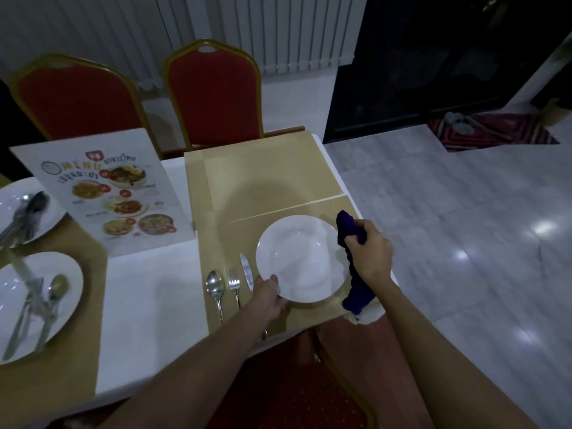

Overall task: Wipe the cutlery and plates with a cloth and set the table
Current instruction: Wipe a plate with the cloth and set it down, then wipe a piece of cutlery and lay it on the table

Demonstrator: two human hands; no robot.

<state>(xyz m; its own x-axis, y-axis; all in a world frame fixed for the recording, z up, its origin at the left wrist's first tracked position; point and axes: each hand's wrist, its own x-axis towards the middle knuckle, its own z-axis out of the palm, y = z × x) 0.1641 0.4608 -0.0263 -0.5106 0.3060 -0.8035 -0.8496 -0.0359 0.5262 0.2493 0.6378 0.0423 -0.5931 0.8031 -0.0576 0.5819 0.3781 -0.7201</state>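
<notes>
Left hand [270, 297] is pinching the plate [300, 258] at its near-left rim. Right hand [370, 255] is fisted round the purple cloth [349, 227], touching the plate's right edge, so I'd wipe leftward from there. Knife [246, 270], fork [234, 284] and spoon [215, 286] lie just left of the plate, long axes running away from me, tips pointing far.

A white-clothed table [148, 292] carries a menu sheet [117, 196]; right of it, on the near placemat [223, 243], a spoon [215, 286], fork [234, 281] and knife [246, 270] lie side by side; the left placemat [89, 274] bears a white plate [18, 305] with cutlery.
</notes>
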